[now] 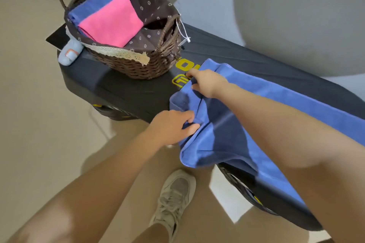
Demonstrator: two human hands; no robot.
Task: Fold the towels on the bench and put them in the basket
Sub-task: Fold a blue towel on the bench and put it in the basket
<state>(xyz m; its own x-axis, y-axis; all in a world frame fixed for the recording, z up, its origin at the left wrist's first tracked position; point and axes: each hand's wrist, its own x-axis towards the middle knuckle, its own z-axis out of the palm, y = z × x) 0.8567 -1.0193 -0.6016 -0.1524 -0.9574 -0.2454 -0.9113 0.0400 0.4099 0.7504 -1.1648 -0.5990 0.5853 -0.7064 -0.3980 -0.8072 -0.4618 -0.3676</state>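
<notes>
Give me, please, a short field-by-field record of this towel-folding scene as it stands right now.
surface: black bench
basket: wicker basket on the bench's far end
in basket: folded pink towel over folded blue towel
being handled: blue towel spread on the bench, near edge hanging off
left hand: pinches the towel's near edge
right hand: grips its far corner
beside basket: pale blue object

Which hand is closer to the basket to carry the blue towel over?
The right hand: it grips the blue cloth towel nearest the brown wicker basket; the left hand holds the bench-edge corner.
</notes>
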